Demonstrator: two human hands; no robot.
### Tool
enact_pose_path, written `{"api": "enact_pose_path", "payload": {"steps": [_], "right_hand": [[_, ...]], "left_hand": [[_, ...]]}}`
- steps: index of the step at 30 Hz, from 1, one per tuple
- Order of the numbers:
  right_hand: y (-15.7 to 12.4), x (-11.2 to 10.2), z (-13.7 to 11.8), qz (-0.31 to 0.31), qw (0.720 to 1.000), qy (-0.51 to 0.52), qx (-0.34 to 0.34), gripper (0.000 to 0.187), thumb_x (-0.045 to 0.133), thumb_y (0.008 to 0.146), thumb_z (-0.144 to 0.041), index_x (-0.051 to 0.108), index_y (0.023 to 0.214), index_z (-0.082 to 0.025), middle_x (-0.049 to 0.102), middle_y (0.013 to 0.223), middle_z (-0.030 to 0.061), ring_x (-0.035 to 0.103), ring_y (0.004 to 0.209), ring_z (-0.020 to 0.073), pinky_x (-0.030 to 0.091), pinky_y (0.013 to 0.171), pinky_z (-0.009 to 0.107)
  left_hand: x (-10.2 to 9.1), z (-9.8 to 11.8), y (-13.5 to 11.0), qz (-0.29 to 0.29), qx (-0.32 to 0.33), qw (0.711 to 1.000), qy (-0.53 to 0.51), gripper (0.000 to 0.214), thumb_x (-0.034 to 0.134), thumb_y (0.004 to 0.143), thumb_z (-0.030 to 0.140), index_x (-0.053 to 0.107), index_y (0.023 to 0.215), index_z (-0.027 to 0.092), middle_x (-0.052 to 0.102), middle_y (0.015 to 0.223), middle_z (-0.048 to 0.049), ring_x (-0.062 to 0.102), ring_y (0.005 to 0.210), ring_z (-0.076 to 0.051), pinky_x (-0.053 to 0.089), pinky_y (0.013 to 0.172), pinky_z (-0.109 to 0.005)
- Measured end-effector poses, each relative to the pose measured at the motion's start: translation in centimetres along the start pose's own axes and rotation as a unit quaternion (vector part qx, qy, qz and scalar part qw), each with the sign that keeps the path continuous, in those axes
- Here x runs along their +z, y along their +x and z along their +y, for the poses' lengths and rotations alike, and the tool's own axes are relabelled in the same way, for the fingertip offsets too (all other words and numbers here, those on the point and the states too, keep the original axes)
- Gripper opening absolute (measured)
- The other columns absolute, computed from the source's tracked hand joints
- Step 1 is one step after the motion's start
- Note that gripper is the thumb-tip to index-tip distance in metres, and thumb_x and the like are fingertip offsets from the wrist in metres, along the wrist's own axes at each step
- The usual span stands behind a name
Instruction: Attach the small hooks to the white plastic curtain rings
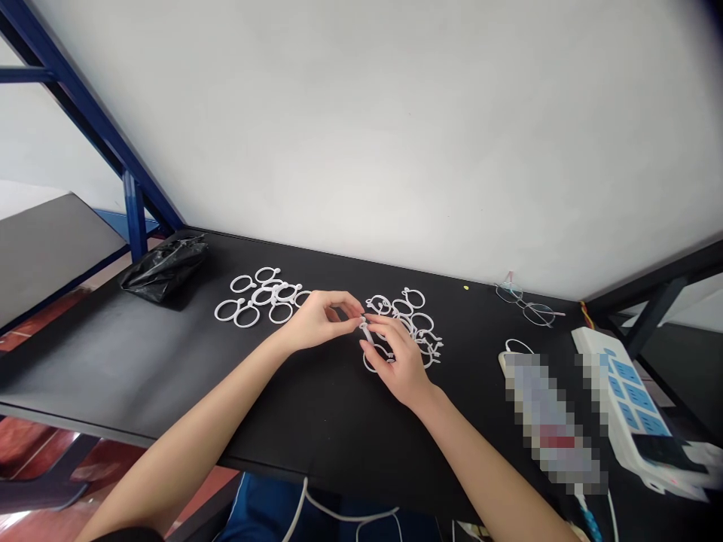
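My left hand (pixel 328 319) pinches the top of a white plastic curtain ring (pixel 367 334) between thumb and fingertips. My right hand (pixel 398 360) closes on the same ring from the other side, its thumb and fingers around the edge. Fingers cover much of the ring. Beyond my right hand lies a tangled pile of white rings (pixel 422 322), some with parted ends. To the left of my left hand rests another group of white rings (pixel 247 315), which look closed, each with a small eyelet.
A crumpled black plastic bag (pixel 166 267) sits at the table's left. Eyeglasses (pixel 538 314) lie by the wall at right. Nearer are a blurred-out device (pixel 550 421) with a cable and a white power strip (pixel 618 391). Blue metal posts (pixel 134 214) stand at the left.
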State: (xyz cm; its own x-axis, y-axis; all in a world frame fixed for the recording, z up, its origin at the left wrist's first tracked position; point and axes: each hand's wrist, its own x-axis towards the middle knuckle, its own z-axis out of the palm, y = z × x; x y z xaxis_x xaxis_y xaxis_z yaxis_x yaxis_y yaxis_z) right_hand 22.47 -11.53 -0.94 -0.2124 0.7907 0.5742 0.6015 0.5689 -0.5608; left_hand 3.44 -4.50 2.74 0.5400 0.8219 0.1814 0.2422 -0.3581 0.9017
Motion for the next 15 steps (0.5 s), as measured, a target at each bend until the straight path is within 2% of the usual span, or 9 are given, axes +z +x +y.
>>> {"api": "enact_pose_path", "payload": {"steps": [5,8,15], "right_hand": [[-0.1,0.21,0.01,-0.021,0.997,0.058,0.042,0.011,0.05,0.094,-0.025,0.061,0.098,-0.022,0.067,0.113,0.0087,0.067,0.087,0.0178,0.059,0.075,0.033],[-0.08,0.25,-0.1,-0.011,0.995,0.062,0.071,0.013,0.051,0.094,-0.027,0.061,0.09,-0.021,0.067,0.113,0.0091,0.065,0.071,0.0144,0.057,0.058,0.028],[0.05,0.22,-0.22,0.042,0.994,0.058,0.082,0.019,0.053,0.093,-0.028,0.061,0.076,-0.02,0.07,0.098,0.0075,0.059,0.056,0.0103,0.051,0.046,0.024]], "left_hand": [[0.22,0.03,0.02,-0.013,-0.001,1.0,-0.025,0.02,0.068,0.081,0.034,0.068,0.088,0.015,0.071,0.083,-0.0054,0.067,0.079,-0.016,0.049,0.057,-0.02],[0.3,-0.1,0.11,-0.022,0.003,0.998,-0.052,0.023,0.069,0.081,0.036,0.069,0.088,0.014,0.07,0.083,-0.0063,0.067,0.079,-0.016,0.049,0.055,-0.019],[0.41,-0.41,0.11,-0.071,0.004,0.989,-0.126,0.024,0.07,0.081,0.035,0.07,0.091,0.013,0.072,0.089,-0.0084,0.069,0.079,-0.017,0.054,0.06,-0.022]]}}
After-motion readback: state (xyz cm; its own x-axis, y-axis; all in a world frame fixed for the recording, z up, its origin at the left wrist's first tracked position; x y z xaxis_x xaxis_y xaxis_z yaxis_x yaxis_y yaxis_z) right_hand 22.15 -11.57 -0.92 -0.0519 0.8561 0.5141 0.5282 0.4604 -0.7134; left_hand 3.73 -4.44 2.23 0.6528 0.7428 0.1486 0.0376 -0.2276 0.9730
